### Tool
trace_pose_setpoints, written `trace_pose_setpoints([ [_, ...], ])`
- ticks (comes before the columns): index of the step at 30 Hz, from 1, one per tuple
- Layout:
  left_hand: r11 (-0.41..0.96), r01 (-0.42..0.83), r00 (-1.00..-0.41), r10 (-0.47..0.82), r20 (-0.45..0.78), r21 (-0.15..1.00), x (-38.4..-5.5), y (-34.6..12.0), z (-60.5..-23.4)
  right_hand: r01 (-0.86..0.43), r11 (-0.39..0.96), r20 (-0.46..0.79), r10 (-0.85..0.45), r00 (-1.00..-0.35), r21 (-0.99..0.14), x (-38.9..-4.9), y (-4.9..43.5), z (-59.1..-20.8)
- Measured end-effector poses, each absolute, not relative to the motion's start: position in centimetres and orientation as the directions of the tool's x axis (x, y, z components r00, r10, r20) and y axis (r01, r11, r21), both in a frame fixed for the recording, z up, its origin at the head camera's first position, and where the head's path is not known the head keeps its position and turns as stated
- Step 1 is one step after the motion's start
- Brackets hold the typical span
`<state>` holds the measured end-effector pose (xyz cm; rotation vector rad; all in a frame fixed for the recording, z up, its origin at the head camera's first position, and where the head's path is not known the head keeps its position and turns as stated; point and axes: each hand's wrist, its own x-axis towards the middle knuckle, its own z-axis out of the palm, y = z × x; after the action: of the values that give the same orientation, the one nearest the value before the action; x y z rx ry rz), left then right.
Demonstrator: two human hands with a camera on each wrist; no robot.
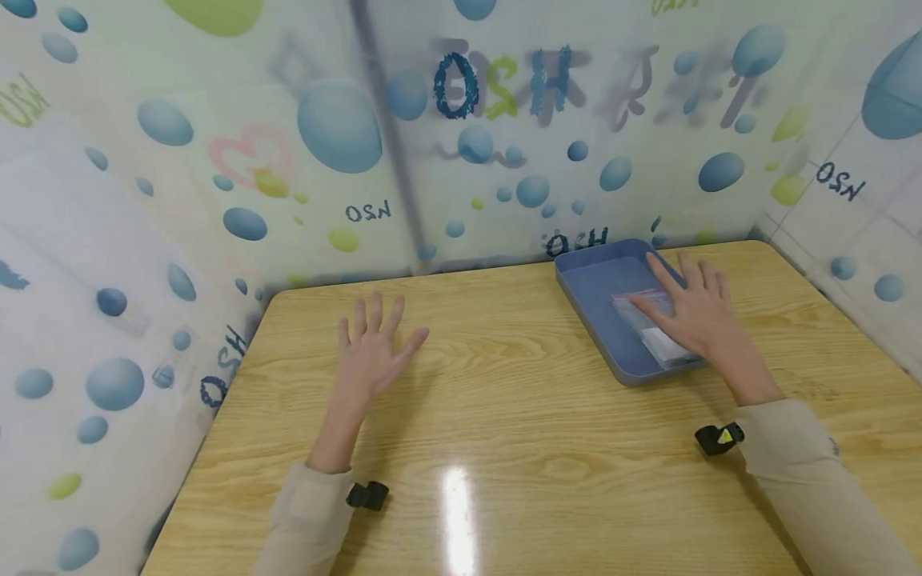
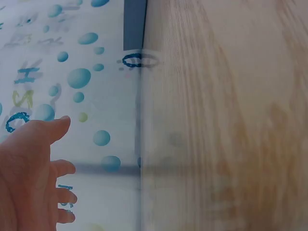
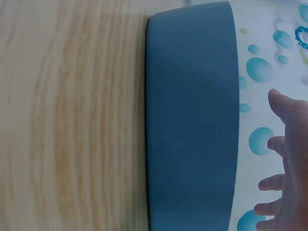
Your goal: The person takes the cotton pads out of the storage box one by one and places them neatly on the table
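A blue-grey tray (image 1: pixel 598 296) lies on the right half of the table, and clear plastic zip bags (image 1: pixel 651 320) with a white patch rest inside it. Over the tray's right side my right hand (image 1: pixel 695 312) is held with fingers spread, holding nothing and covering part of the bags. In the right wrist view the tray's side wall (image 3: pixel 192 120) fills the middle, with the hand at the right edge. My left hand (image 1: pixel 370 356) is above the left part of the table, fingers straight and apart, with nothing in it.
The wooden table (image 1: pixel 490 400) meets a wall covering (image 1: pixel 461 184) printed with blue and green bubbles at its back edge. A small black camera (image 1: pixel 719 438) sits at the right cuff, another black camera (image 1: pixel 367 496) at the left cuff.
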<state>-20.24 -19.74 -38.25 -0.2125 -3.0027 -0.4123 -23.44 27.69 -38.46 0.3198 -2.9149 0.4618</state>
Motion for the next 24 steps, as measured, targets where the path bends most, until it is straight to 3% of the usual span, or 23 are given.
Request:
trace_pose_setpoints([
  [24, 0.894, 0.21, -0.976, 0.165, 0.144, 0.395, -20.9, -16.4, -37.8, -0.195, 0.913, 0.142, -0.154, -0.978, -0.358, -25.0, 29.8, -38.5],
])
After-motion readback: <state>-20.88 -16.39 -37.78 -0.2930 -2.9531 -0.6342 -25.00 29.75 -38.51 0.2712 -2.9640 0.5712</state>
